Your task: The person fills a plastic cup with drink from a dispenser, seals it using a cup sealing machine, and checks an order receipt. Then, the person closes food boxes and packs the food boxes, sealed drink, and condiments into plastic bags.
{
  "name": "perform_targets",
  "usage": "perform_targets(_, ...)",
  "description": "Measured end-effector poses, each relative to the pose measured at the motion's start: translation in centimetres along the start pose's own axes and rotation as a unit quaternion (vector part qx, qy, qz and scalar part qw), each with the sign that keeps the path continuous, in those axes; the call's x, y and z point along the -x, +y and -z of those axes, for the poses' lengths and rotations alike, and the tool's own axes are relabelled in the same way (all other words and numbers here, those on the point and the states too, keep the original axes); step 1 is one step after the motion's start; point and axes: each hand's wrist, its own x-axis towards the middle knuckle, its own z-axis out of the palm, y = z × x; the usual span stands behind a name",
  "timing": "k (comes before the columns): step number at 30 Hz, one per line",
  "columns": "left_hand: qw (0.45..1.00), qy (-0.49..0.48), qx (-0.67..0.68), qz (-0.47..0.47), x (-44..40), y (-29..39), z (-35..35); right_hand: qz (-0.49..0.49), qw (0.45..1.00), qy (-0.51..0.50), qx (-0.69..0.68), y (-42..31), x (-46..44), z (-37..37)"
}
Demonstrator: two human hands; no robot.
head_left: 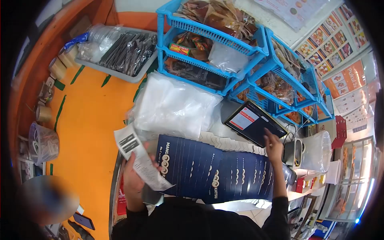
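My left hand is closed on a long printed receipt, which hangs tilted across my fingers with its lower end over a row of dark blue folded cartons. My right hand is raised at the lower right of a tablet, with fingers stretched out and nothing held. A fingertip is at or just above the screen; I cannot tell if it touches. A red and white panel shows on the tablet's screen. Behind the cartons lies a pile of clear plastic bags.
Blue tiered racks with packets stand at the back. On the orange counter are a grey tray of black wrapped items, a clear tub and a phone. A blurred round shape, perhaps a person's head, is at lower left. A white bucket stands right.
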Motion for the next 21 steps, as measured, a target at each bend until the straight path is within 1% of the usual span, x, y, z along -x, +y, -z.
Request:
perform_targets(1, 1.000, -0.005, -0.002, 0.001, 0.6, 0.7, 1.0, -0.077, 0.997, 0.024, -0.002, 0.5, 1.7, 1.8)
perform_targets(2, 0.996, -0.017, -0.092, -0.010, 1.3, 1.4, 2.0, -0.074, 0.992, 0.095, 0.042, 3.4, 4.6, 2.2)
perform_targets(3, 0.983, -0.029, -0.180, -0.021, 1.7, 1.6, 2.7, -0.127, 0.983, 0.124, 0.038, 4.5, 7.0, 3.6)
perform_targets(4, 0.983, -0.034, -0.180, -0.020, 1.7, 1.4, 3.0, -0.224, 0.962, 0.141, 0.062, 6.2, 10.0, 4.5)
perform_targets(5, 0.959, -0.002, -0.280, -0.039, 1.7, 0.9, 3.4, -0.282, 0.939, 0.146, 0.132, 8.0, 13.0, 5.5)
perform_targets(6, 0.924, 0.030, -0.377, -0.059, 1.7, 0.6, 3.6, -0.313, 0.917, 0.141, 0.205, 10.7, 16.6, 5.9)
perform_targets(7, 0.931, -0.005, -0.364, 0.008, 1.9, 0.5, 3.5, -0.328, 0.898, 0.087, 0.280, 15.2, 21.4, 5.3)
perform_targets(8, 0.924, -0.048, -0.378, 0.036, 1.8, 0.4, 2.9, -0.454, 0.867, 0.080, 0.191, 13.8, 22.1, 5.9)
perform_targets(9, 0.930, -0.036, -0.360, 0.068, 1.8, -0.2, 3.6, -0.529, 0.845, 0.042, -0.069, 13.2, 22.5, 6.7)
perform_targets(10, 0.934, -0.025, -0.341, 0.099, 1.6, -1.0, 4.5, -0.561, 0.761, 0.005, -0.324, 12.7, 23.0, 7.2)
perform_targets(11, 0.933, -0.033, -0.344, 0.099, 1.6, -1.0, 4.4, -0.437, 0.691, 0.046, -0.574, 12.7, 23.9, 6.1)
perform_targets(12, 0.940, -0.041, -0.317, 0.115, 1.5, -0.9, 4.3, -0.453, 0.657, 0.073, -0.599, 11.8, 23.7, 5.6)
perform_targets(13, 0.947, -0.047, -0.290, 0.130, 1.6, -0.8, 4.4, -0.468, 0.651, 0.076, -0.593, 10.8, 23.4, 5.6)
perform_targets(14, 0.946, -0.052, -0.294, 0.127, 1.5, -1.0, 5.2, -0.482, 0.644, 0.079, -0.589, 9.8, 22.9, 5.8)
perform_targets(15, 0.948, -0.023, -0.295, 0.116, 1.2, -1.2, 6.4, -0.516, 0.628, 0.063, -0.578, 9.8, 22.8, 5.8)
perform_targets(16, 0.949, 0.002, -0.296, 0.106, 1.0, -1.2, 6.9, -0.513, 0.626, 0.073, -0.582, 10.1, 23.2, 5.7)
perform_targets(18, 0.953, -0.023, -0.289, 0.092, 1.1, -1.2, 6.2, -0.487, 0.617, 0.025, -0.618, 11.6, 24.9, 5.1)
perform_targets(19, 0.957, -0.036, -0.278, 0.079, 1.2, -1.2, 5.5, -0.492, 0.619, 0.030, -0.612, 12.5, 25.6, 4.5)
perform_targets(20, 0.954, -0.033, -0.293, 0.060, 1.5, -1.1, 4.5, -0.485, 0.627, 0.008, -0.610, 11.3, 25.5, 5.4)
perform_targets(21, 0.950, -0.025, -0.309, 0.043, 1.5, -1.2, 3.9, -0.480, 0.614, 0.012, -0.626, 10.0, 25.3, 6.0)
